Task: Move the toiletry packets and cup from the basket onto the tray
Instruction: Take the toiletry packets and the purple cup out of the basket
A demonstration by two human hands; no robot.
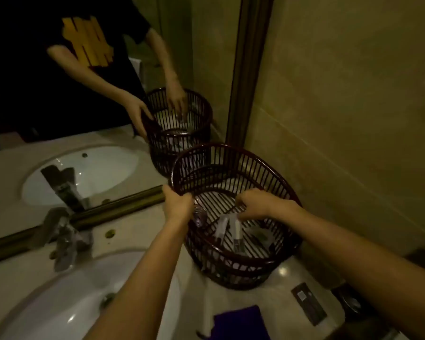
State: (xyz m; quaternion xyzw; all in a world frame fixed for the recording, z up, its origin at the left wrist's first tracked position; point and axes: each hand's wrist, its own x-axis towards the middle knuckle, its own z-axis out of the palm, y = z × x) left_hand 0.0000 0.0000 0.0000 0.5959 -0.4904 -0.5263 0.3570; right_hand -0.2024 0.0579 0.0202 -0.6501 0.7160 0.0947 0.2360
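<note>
A dark red slatted basket (260, 173) stands on the counter in the corner by the mirror and the wall. My left hand (178, 204) grips its near left rim. My right hand (255, 204) reaches down inside it with the fingers curled, over several pale toiletry packets (237, 233) lying at the bottom. Whether the fingers hold a packet is hidden by the slats and the dim light. A clear plastic-wrapped cup (199, 217) shows at the basket's left side, just below my left hand. No tray is visible.
A white sink (59, 303) with a chrome tap (66, 241) lies to the left. A purple cloth (241, 320) and a dark flat packet (308, 303) lie on the counter in front of the basket. The mirror (84, 94) reflects the basket and a person's arms.
</note>
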